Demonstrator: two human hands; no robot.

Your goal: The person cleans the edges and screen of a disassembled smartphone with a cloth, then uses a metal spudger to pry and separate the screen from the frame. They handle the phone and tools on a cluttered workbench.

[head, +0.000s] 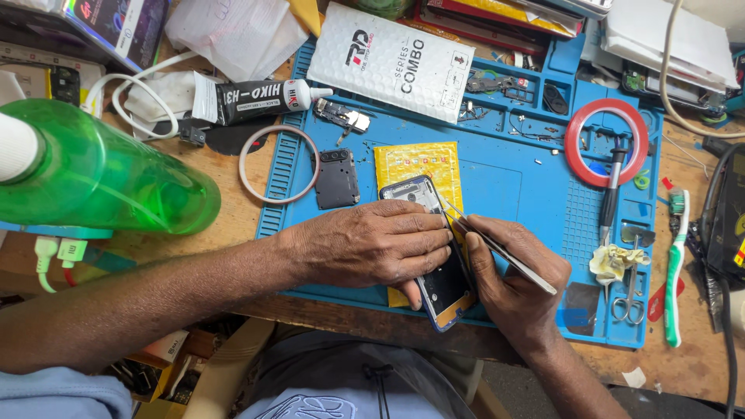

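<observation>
An opened phone [429,239] with a blue frame lies tilted on a yellow pad [417,163] on the blue work mat [504,186]. My left hand [372,244] lies flat over the phone's left side and holds it down. My right hand [516,283] grips thin metal tweezers [497,247], whose tips reach the phone's right edge near the top. The phone's lower middle is hidden under my fingers.
A green bottle [101,174] lies at the left. A black glue tube [248,99], a white ring [278,164], a dark phone part [337,180], a white padded package [396,62], a red tape roll [607,143], scissors [627,299] and a toothbrush [673,264] surround the mat.
</observation>
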